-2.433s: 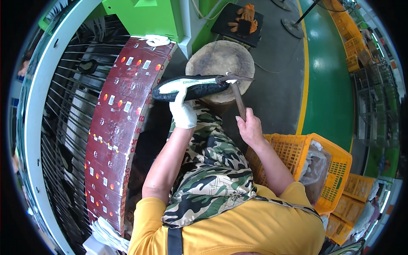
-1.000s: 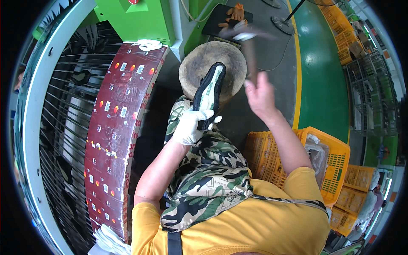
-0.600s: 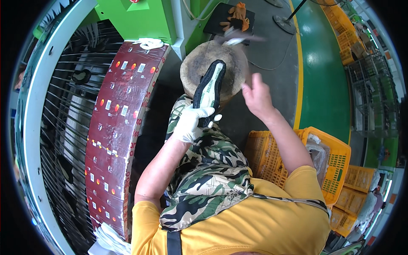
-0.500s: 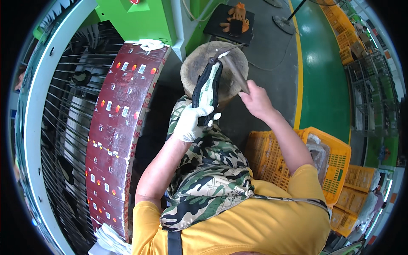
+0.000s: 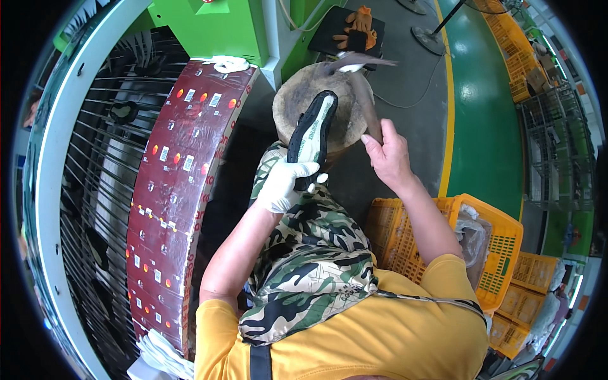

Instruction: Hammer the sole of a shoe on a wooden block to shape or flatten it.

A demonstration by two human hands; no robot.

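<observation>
My left hand [image 5: 283, 185], in a white glove, is closed round the near end of a black shoe upper [image 5: 293, 139] with a pale, printed sole side facing up. The shoe upper points away from me, its far end over a round wooden block [image 5: 292, 95]. My bare right hand [image 5: 391, 159] grips the wooden handle of a hammer [image 5: 365, 104]. The hammer's long, pointed head is raised above the block's far side, apart from the shoe upper and smeared by motion.
At my left stands a curved rack of metal rods [image 5: 95, 171] beside a long box covered in dark red printed wrap [image 5: 168, 190]. A green machine [image 5: 215, 28] is beyond it. Orange gloves [image 5: 360, 25] lie on a black stool. Yellow crates [image 5: 405, 234] stand at my right.
The hammer has lifted off the far end of the shoe upper and swung up and to the right. My right hand has moved slightly right; my left hand keeps its hold.
</observation>
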